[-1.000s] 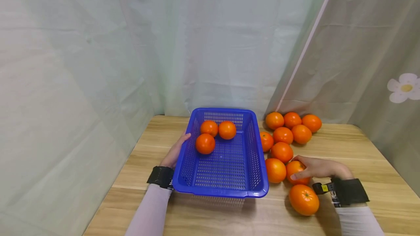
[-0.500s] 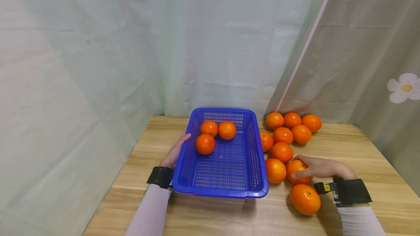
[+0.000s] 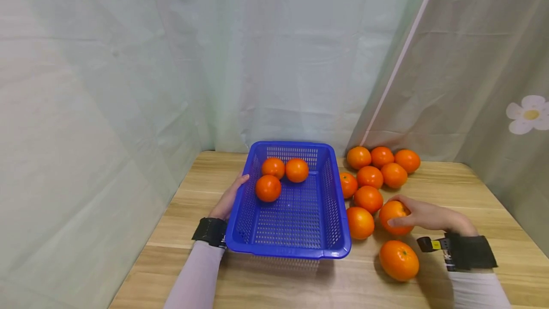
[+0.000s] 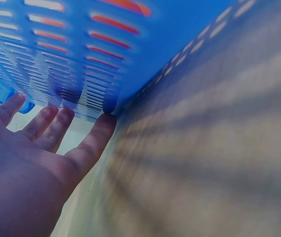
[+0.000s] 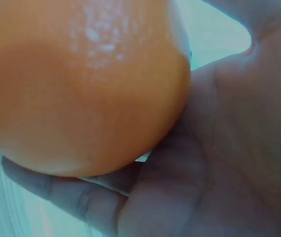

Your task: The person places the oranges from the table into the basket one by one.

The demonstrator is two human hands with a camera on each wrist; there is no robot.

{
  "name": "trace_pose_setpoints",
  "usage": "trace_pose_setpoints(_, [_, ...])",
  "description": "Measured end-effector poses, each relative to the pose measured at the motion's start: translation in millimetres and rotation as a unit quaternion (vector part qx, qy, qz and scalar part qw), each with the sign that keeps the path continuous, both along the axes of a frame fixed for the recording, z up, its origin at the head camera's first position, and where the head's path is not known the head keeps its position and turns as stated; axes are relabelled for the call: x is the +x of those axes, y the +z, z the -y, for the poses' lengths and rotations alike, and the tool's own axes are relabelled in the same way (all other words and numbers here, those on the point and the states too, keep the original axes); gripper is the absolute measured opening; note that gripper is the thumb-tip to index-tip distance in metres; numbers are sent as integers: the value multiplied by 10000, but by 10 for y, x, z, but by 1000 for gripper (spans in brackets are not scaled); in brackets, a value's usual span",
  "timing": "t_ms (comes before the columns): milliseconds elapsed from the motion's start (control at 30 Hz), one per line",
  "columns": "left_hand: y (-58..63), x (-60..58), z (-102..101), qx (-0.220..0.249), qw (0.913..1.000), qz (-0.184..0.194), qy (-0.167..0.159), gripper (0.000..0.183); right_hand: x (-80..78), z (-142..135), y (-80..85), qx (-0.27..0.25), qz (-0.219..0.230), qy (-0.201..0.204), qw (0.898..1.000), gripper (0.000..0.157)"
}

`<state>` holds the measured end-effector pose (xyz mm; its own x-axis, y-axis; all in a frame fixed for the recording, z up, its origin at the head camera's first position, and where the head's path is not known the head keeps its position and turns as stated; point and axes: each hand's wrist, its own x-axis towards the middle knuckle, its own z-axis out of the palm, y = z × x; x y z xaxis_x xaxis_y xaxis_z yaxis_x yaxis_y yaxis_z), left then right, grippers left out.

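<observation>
My right hand [image 3: 429,214] grips an orange [image 3: 394,217], with the thumb on its near side and fingers curled behind it. In the right wrist view the orange [image 5: 86,89] fills much of the picture, against the fingers [image 5: 66,197]. At the left wall of a blue plastic basket [image 3: 288,253], my left hand [image 3: 227,201] rests with one digit at the rim. Seen from the left wrist, its fairly straight fingers [image 4: 93,143] touch the slotted wall [image 4: 66,54]. Three oranges [image 3: 268,188] lie in the basket's far left part.
Several more oranges [image 3: 370,178] sit in a cluster right of the basket, the closest one [image 3: 360,223] beside its wall. Another orange [image 3: 399,261] lies nearer the front, just below my right hand. All stand on a wooden table [image 3: 171,261], with a pale curtain [image 3: 283,61] behind.
My right hand has shifted slightly right and away from me with the orange in it, parting it from the nearby oranges. The left hand and basket stay put.
</observation>
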<state>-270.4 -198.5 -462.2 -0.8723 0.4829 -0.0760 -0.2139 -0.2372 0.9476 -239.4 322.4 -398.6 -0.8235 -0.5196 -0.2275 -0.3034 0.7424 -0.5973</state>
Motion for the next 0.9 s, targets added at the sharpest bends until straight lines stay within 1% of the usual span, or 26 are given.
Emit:
trace_pose_setpoints(167, [-10, -8, 9, 2, 10000, 19, -37, 58, 24, -34, 34, -238, -271, -88, 9993, 61])
trace_pose_setpoints(233, [-12, -10, 10, 37, 10000, 17, -52, 58, 29, -44, 51, -340, -397, -125, 9986, 60])
trace_pose_setpoints(300, [-15, -10, 10, 63, 10000, 25, -48, 58, 28, -45, 73, -478, -509, -132, 9975, 57])
trace_pose_setpoints(400, [-13, -6, 5, 90, 10000, 24, -33, 57, 32, -33, 107, -520, -787, -177, 9954, 53])
trace_pose_setpoints(533, [-8, -5, 7, 38, 10000, 18, -37, 56, 48, 2, 157, -471, -1080, -340, 9925, 56])
trace_pose_setpoints(733, [12, 2, -1, 14, 10000, -50, -11, 56, 88, 58, 274, -650, -1331, -535, 9875, 62])
trace_pose_setpoints(833, [4, 4, -3, 64, 9999, -87, -6, 56, 108, 83, 319, -737, -1516, -586, 9839, 62])
trace_pose_setpoints(900, [-4, 11, 1, 37, 9999, -126, -7, 55, 122, 102, 341, -687, -1614, -660, 9823, 61])
